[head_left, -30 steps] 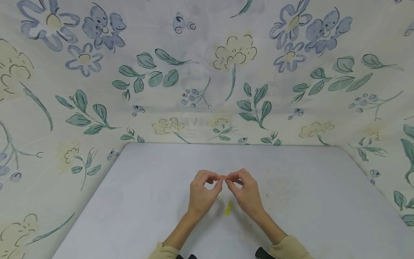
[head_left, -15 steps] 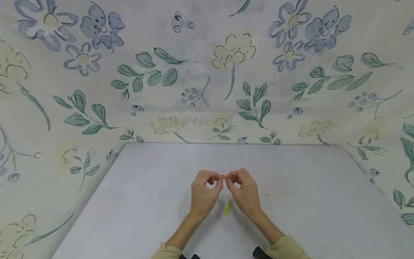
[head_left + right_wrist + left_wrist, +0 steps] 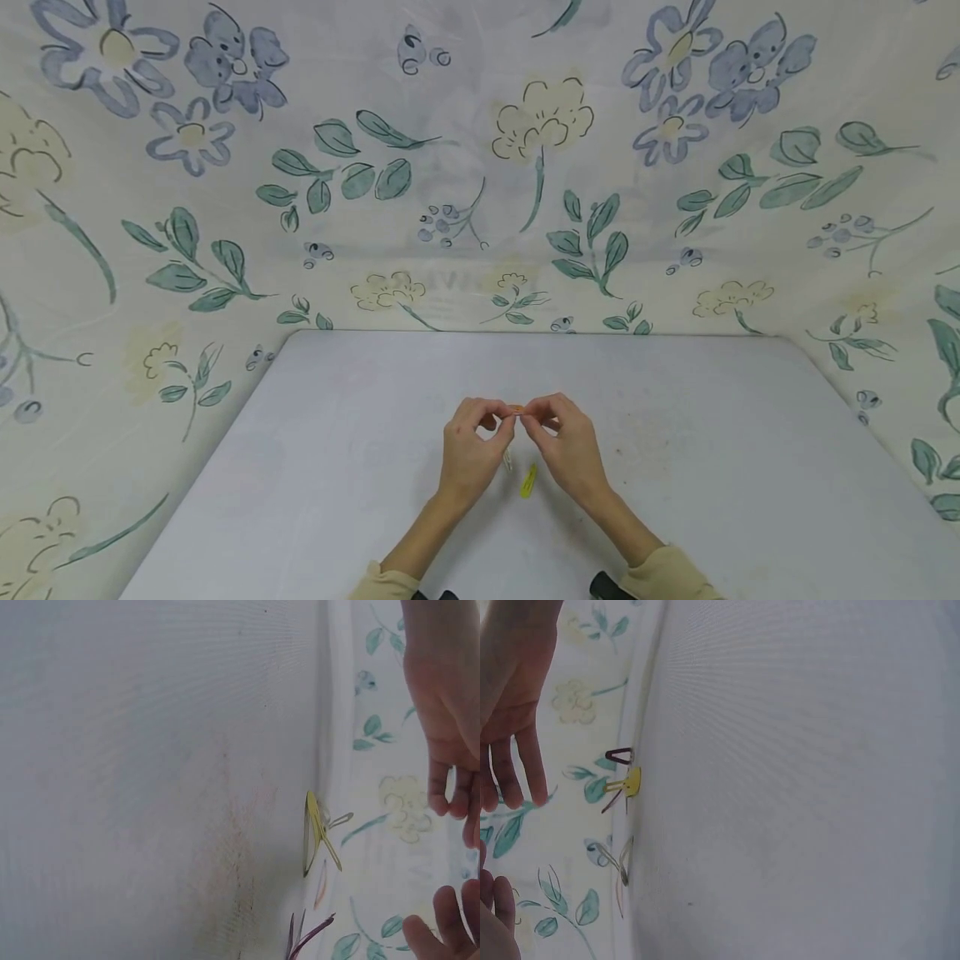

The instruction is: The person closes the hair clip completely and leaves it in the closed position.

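In the head view my left hand (image 3: 474,454) and right hand (image 3: 570,448) meet above the table. Thumb and forefinger of each pinch a small orange hair clip (image 3: 516,409), mostly covered by fingertips. Just below lies a yellow snap hair clip (image 3: 528,481) on the tabletop. A pale hair clip (image 3: 508,460) shows partly beside the left hand. The left wrist view has the yellow clip (image 3: 632,782) with its parts spread apart, and a dark red hair clip (image 3: 619,755) near it. In the right wrist view that dark red clip (image 3: 309,937) sits at the bottom edge.
A white tabletop (image 3: 337,433) spreads around the hands, with small brownish specks on its right side. Floral cloth (image 3: 465,167) hangs behind and at the sides. A black wrist device (image 3: 606,586) is visible by the right sleeve.
Both hands stay close together, pinching the orange hair clip, with only tiny shifts. The clips on the table have not moved.
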Demonstrator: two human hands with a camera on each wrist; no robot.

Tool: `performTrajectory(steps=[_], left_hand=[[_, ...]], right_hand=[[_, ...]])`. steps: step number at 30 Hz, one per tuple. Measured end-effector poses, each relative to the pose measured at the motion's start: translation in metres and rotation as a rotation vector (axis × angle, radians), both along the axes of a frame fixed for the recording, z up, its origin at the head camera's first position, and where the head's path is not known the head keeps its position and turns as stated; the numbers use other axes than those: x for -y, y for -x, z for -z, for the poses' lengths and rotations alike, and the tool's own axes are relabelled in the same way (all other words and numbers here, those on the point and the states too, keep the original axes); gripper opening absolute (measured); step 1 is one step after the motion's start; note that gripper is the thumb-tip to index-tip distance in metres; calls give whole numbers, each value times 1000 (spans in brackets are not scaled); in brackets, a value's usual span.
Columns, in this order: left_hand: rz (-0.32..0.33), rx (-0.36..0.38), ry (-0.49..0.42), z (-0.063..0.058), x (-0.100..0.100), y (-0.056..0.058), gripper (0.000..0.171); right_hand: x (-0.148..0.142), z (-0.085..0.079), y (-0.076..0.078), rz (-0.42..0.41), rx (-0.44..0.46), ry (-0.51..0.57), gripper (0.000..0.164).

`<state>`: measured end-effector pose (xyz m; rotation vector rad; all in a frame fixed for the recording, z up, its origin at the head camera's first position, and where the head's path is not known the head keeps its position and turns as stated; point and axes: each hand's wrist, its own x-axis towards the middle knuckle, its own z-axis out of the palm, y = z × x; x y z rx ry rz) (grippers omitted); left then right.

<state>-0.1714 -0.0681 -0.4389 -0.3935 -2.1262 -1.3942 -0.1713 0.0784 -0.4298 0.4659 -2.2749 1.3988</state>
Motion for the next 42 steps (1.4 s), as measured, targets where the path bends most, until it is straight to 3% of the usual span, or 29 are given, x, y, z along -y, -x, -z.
performTrajectory(steps=[9,18,23,26,32,42], left_hand=[[15,-8,6,2,2,0,11],[46,-24,5,1,6,1,14],[84,-56,37,4,10,3,16],[103,-79,85,4,12,4,15],[94,-162,273,-2,16,8,14],[64,-217,492,-13,16,18,12]], right_hand=[[-2,1,1,-48,68,44,7],[-8,-3,3,-109,201,91,5],[-11,-2,3,-135,198,80,8],[-13,-2,3,-136,155,31,11],[-17,-3,6,-92,40,-110,19],[-25,-12,9,-42,-28,-296,18]])
